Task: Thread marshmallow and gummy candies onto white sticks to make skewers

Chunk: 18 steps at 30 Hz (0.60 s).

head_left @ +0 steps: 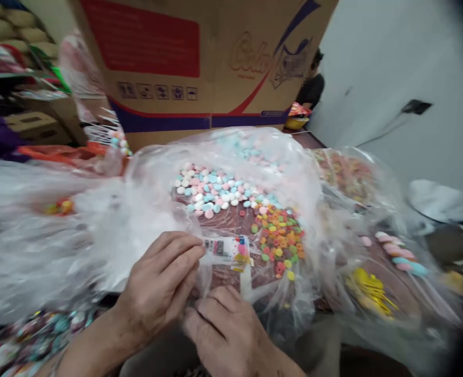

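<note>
My left hand (162,280) is closed, with its fingertips pressed together at the left end of a small printed packet (225,250). Clear thin plastic, seemingly a small bag (204,276), shows between my two hands. Just below, my right hand (231,327) has its fingers curled inward and pinching at that plastic; its fingertips are partly hidden. Beyond the packet, pink, white and blue candies (211,191) lie spread in a large opened plastic bag (153,167). Ring-shaped orange, green and yellow candies (280,238) are heaped right of the packet.
A large cardboard box (211,99) stands at the back. To the right are a twisted marshmallow (402,254), yellow twist ties (372,290) and another bag of candies (349,173). Wrapped sweets (54,327) sit at lower left. A person (313,86) is partly visible behind the box.
</note>
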Motion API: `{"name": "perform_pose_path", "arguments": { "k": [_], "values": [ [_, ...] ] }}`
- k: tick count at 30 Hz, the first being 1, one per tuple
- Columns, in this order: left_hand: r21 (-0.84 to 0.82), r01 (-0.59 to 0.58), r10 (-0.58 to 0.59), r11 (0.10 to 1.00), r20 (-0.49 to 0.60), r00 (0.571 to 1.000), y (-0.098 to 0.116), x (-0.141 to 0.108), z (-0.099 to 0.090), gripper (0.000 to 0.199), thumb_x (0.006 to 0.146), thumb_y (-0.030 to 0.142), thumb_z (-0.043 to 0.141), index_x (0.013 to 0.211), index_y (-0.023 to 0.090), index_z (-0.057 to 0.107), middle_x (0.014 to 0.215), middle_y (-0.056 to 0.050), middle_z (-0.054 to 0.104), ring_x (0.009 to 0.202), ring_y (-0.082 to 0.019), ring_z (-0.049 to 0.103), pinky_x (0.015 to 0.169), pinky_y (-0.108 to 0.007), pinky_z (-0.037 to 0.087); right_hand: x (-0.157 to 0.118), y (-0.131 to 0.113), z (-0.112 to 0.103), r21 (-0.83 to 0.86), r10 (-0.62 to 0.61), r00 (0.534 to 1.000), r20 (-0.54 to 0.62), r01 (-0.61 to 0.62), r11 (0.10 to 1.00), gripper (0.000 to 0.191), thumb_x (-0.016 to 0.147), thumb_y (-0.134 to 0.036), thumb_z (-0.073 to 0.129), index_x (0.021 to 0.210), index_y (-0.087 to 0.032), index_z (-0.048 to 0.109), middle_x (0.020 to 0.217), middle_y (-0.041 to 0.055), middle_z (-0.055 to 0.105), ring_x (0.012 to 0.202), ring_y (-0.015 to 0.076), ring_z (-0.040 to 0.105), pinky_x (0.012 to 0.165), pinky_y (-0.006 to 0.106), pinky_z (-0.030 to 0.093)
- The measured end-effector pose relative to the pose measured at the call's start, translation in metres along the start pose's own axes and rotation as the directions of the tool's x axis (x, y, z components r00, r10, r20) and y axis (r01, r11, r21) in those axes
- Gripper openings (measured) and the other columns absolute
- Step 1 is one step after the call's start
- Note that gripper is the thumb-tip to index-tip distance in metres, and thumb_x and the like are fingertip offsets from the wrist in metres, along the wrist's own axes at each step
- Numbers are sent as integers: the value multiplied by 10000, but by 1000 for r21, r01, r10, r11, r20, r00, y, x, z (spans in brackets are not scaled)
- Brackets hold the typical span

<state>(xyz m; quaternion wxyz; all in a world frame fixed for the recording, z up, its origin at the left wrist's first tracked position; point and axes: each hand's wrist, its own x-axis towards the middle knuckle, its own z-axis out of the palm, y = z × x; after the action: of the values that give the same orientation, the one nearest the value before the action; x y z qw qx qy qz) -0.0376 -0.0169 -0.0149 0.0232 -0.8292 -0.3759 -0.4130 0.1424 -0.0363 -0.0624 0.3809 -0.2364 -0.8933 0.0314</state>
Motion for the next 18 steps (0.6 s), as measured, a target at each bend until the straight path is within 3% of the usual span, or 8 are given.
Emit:
{"name": "perform_pose_path", "arguments": {
  "k": [4, 8, 9, 13, 15, 18],
  "values": [
    [-69, -15, 19, 998, 55, 998, 3, 7, 20, 301, 893, 29, 530, 1121, 203, 624, 971, -67, 701, 909, -211, 635, 783, -316, 539, -25, 17, -34, -1, 176, 984, 12, -176, 984, 211, 950, -94, 459, 1034, -124, 651, 749, 50, 670, 675, 170, 588, 642, 298, 507],
    [12, 0, -3, 1000, 174, 985, -8, 19, 58, 184, 962, 111, 467, 993, 183, 633, 850, -51, 677, 784, -202, 621, 726, -333, 519, -54, 28, -60, 0, 342, 936, -85, -343, 939, 220, 935, -75, 490, 1052, -155, 658, 837, 59, 717, 744, 166, 662, 696, 270, 557],
    [76, 36, -53, 996, 235, 971, -14, 21, 68, 149, 962, 145, 485, 974, 177, 630, 859, -59, 672, 809, -220, 619, 752, -358, 518, -61, 29, -63, 4, 362, 926, -105, -364, 932, 226, 930, -72, 497, 1053, -164, 662, 826, 51, 716, 727, 160, 668, 678, 258, 558],
    [265, 108, -228, 958, 480, 847, -39, 27, 94, 62, 912, 223, 588, 860, 194, 605, 900, -57, 648, 883, -255, 584, 802, -400, 484, -81, 30, -64, 14, 392, 916, -78, -392, 920, 255, 930, -77, 500, 1093, -184, 664, 801, 38, 705, 679, 153, 670, 624, 243, 556],
    [223, 149, -247, 963, 519, 819, -45, 27, 99, 60, 911, 208, 589, 852, 199, 593, 893, -40, 632, 874, -238, 568, 789, -377, 471, -87, 30, -62, 26, 392, 919, -34, -392, 920, 283, 929, -64, 493, 1133, -182, 649, 835, 47, 710, 713, 158, 678, 650, 249, 563],
    [141, 224, -265, 964, 520, 812, -48, 26, 100, 65, 921, 186, 576, 856, 196, 581, 882, -31, 617, 868, -224, 550, 784, -358, 463, -90, 32, -59, 25, 393, 920, -3, -392, 919, 287, 931, -61, 492, 1157, -173, 629, 859, 57, 712, 734, 165, 681, 663, 258, 565]
  ]
}}
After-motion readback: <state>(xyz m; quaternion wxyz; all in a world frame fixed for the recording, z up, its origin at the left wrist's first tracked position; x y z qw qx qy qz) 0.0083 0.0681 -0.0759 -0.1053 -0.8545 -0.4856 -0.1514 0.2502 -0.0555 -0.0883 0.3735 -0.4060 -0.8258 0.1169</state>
